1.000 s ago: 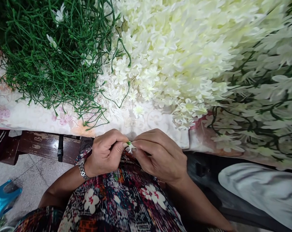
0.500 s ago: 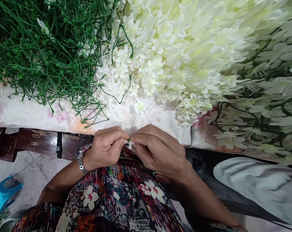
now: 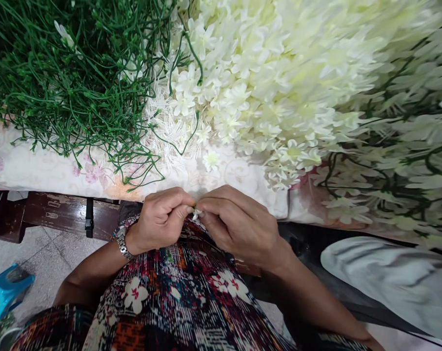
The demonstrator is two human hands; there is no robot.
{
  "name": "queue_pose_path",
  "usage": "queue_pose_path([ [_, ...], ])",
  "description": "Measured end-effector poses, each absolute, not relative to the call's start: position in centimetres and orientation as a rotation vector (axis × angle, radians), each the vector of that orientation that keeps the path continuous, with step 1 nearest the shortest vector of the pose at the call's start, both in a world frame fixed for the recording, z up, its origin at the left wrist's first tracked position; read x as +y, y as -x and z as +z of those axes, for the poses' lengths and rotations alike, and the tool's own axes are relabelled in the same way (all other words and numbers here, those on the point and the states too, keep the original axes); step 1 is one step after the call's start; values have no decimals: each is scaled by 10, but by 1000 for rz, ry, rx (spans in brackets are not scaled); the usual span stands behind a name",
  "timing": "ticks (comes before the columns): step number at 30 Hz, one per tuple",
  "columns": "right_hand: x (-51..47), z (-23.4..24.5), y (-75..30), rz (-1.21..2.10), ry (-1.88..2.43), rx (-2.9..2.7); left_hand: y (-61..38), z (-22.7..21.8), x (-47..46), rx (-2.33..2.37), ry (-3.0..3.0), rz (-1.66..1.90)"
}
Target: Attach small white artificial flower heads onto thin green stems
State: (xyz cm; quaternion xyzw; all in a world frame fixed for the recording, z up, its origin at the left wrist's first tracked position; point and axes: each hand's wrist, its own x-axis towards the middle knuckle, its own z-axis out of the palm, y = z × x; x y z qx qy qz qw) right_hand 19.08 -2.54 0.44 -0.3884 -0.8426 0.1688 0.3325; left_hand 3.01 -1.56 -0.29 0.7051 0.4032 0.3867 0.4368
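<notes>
My left hand (image 3: 164, 219), with a metal watch (image 3: 122, 243) on its wrist, pinches between thumb and forefinger. My right hand (image 3: 241, 226) meets it fingertip to fingertip, its thumb and forefinger closed too. Both grip a small artificial flower piece (image 3: 196, 214), white with a bit of green, mostly hidden by the fingers. The two hands are above my lap, just in front of the table edge. Beyond them a single white blossom (image 3: 211, 160) lies on the floral tablecloth (image 3: 191, 183).
Green plastic stems (image 3: 70, 83) are heaped at the back left. A large pile of white artificial flowers (image 3: 257, 78) fills the middle, with finished-looking white sprays (image 3: 400, 180) on the right. A blue plastic stool (image 3: 7, 292) stands on the floor. Pale fabric (image 3: 389, 278) lies at lower right.
Both hands stay together in nearly the same spot. The right fingers have shifted slightly, and a little more of the white part shows between the fingertips.
</notes>
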Motion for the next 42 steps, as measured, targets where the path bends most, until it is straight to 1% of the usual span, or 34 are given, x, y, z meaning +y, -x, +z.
queue_pose_path([
  [2, -23, 9, -192, 401, 1051, -2189, -30, -1, -16, 1029, -1600, 969],
  [6, -19, 18, -193, 173, 1107, -2076, -27, 0, -16, 1023, -1232, 1003],
  [8, -19, 20, -191, 143, 1084, -2080, -27, -1, -16, 1003, -1158, 1019],
  [13, -18, 17, -184, 189, 1052, -2098, -27, 0, -18, 1031, -1185, 1007],
  [21, -19, 13, -181, 395, 1069, -2056, -30, 1, -18, 1072, -1268, 1007],
  [37, -21, -1, -175, 312, 1029, -2076, -33, 0, -18, 1101, -1250, 1037],
  [42, -16, 10, -184, 503, 978, -2092, -28, -3, -20, 979, -1052, 1039],
])
